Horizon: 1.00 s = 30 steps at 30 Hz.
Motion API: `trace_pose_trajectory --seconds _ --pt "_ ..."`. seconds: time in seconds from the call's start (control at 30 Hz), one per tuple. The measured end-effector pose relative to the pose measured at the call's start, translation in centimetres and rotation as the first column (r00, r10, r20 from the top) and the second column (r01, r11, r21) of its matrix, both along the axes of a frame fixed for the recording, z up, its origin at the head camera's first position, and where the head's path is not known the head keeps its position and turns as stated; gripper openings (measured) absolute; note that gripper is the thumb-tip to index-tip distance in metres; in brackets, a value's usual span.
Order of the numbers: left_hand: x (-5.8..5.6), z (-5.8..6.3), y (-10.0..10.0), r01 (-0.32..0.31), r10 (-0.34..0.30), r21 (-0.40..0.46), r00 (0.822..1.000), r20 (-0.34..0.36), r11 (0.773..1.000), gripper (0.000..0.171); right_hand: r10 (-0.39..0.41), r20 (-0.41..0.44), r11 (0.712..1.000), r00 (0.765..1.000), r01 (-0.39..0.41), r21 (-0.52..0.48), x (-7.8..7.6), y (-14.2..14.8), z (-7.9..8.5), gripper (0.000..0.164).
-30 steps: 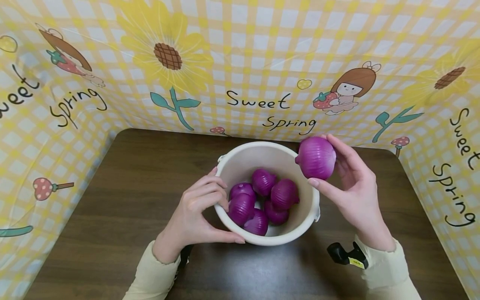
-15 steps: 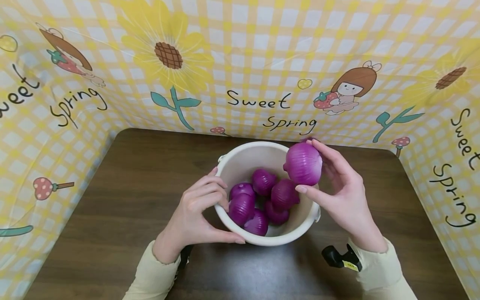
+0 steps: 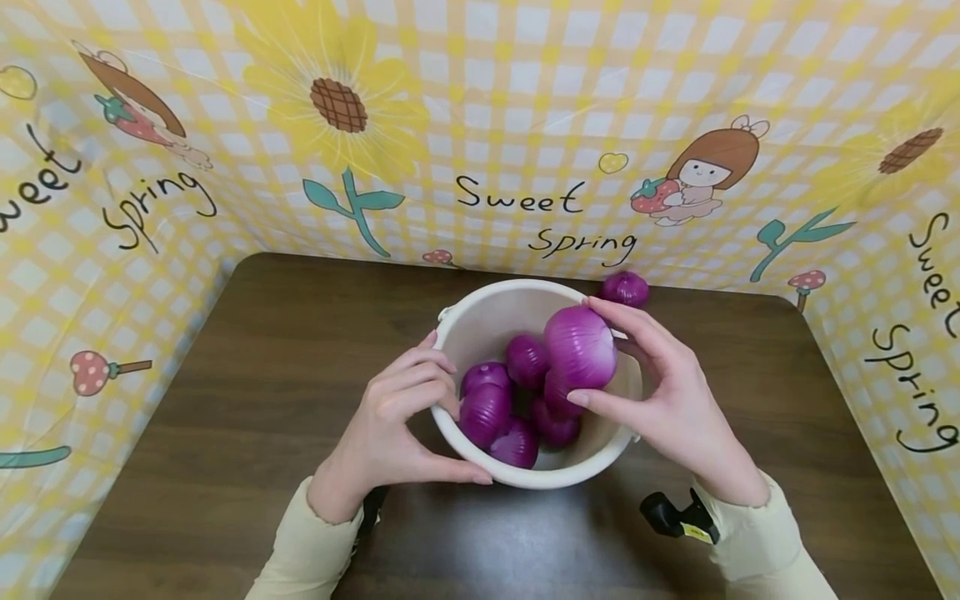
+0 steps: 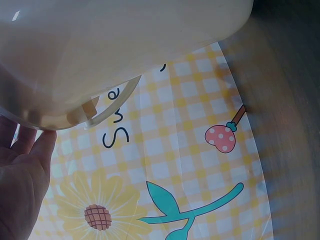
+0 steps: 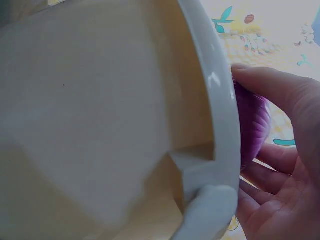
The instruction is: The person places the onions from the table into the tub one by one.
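Observation:
A purple onion (image 3: 581,347) is held by my right hand (image 3: 675,392), thumb on the near side and fingers on the far side. It hangs over the right part of a white bucket (image 3: 540,478), above several other purple onions (image 3: 483,414) inside. In the right wrist view the bucket's rim hides part of the held onion (image 5: 254,122). My left hand (image 3: 397,417) grips the bucket's left rim, fingers curled over it and thumb along the near edge. The left wrist view shows its fingers at the rim, with the bucket wall (image 4: 110,45) filling the top.
One more purple onion (image 3: 626,289) lies behind the bucket at the table's back edge. The dark wooden table (image 3: 247,400) ends at a yellow checked cloth (image 3: 510,100) on the back and both sides. A pale handle (image 4: 117,102) hangs from the bucket.
My right hand has moved left and nearer with its onion, from beside the bucket's rim to over the opening. The onion at the back edge has come into view. My left hand stays put.

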<state>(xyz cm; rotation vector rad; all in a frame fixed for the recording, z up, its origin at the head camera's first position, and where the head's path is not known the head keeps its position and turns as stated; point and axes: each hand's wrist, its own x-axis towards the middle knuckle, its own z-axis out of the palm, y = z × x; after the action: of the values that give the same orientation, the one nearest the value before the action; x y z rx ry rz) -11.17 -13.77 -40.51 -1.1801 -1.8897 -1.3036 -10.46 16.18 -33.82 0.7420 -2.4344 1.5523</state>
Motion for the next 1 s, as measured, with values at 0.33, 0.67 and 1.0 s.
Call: trace_pose_trajectory --seconds 0.33,0.67,1.0 --pt "-0.1 0.12 0.01 0.001 -0.001 -0.004 1.0 0.013 1.0 0.056 0.071 -0.012 0.993 0.997 -0.07 0.097 0.18 -0.31 -0.38 0.087" --pt "-0.05 0.22 0.04 0.008 -0.008 -0.001 1.0 0.006 1.0 0.055 0.112 -0.025 0.983 0.993 -0.107 0.151 0.32 -0.82 -0.8 0.086" --pt "-0.01 0.17 0.03 0.009 -0.009 -0.007 1.0 0.016 1.0 0.056 0.073 -0.027 0.979 0.997 -0.066 0.192 0.4 -0.24 -0.69 0.086"
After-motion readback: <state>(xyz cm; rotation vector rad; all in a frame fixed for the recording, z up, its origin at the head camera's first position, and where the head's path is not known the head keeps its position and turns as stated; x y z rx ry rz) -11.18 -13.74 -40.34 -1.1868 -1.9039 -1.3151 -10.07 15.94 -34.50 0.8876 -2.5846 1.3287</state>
